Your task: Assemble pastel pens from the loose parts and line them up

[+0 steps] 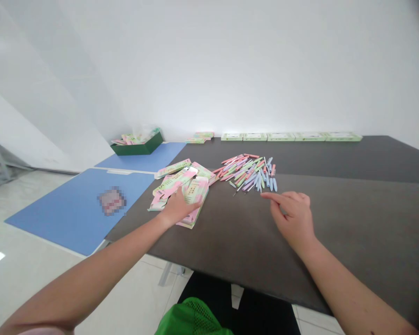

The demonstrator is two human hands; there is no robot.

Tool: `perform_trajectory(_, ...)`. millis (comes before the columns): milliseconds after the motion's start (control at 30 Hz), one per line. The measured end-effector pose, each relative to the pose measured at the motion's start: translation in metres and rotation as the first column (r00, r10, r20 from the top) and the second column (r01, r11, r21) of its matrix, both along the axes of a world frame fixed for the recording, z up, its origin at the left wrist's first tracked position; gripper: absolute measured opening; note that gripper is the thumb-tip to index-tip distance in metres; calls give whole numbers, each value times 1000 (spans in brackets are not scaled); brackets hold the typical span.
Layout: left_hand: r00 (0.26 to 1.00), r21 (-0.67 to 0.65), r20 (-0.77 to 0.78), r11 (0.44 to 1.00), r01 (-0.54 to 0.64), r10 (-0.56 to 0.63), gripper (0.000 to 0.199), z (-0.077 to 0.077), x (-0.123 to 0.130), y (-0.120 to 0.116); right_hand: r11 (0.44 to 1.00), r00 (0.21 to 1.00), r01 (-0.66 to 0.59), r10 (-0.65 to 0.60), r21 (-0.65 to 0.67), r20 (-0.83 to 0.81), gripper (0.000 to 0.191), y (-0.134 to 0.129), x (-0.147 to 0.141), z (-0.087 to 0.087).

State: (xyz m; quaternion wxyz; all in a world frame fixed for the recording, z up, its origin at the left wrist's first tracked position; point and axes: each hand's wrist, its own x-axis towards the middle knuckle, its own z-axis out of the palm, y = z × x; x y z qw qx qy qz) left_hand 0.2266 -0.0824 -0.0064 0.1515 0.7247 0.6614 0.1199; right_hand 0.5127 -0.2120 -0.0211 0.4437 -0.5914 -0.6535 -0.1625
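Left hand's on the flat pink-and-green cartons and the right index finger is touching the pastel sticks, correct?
No: in the head view, the right index finger stops short of the pastel sticks. The left hand is on the flat pink-and-green cartons, as you said.

Right hand (293,218) has free passage across the near tabletop (335,242); pastel plastic sticks (247,173) obstruct the far route (flat cartons (202,171) block left).

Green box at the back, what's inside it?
Flat pink and green cartons poke up out of the green box. Its walls hide whatever lies lower down inside.
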Motion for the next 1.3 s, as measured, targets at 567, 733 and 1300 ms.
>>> perform_trajectory(567,905,-141,85,894,426,-418,85,7,28,-62,972,949,226,-234,-64,-213,24,14,15,1)
perform_trajectory(733,882,-88,125,880,467,-455,76,1,42,-76,978,958,200,-209,-63,-197,25,16,16,0)
perform_trajectory(1300,969,-84,-184,985,152,-165,83,3,-18,11,983,956,181,-185,-37,-228,25,15,8,4)
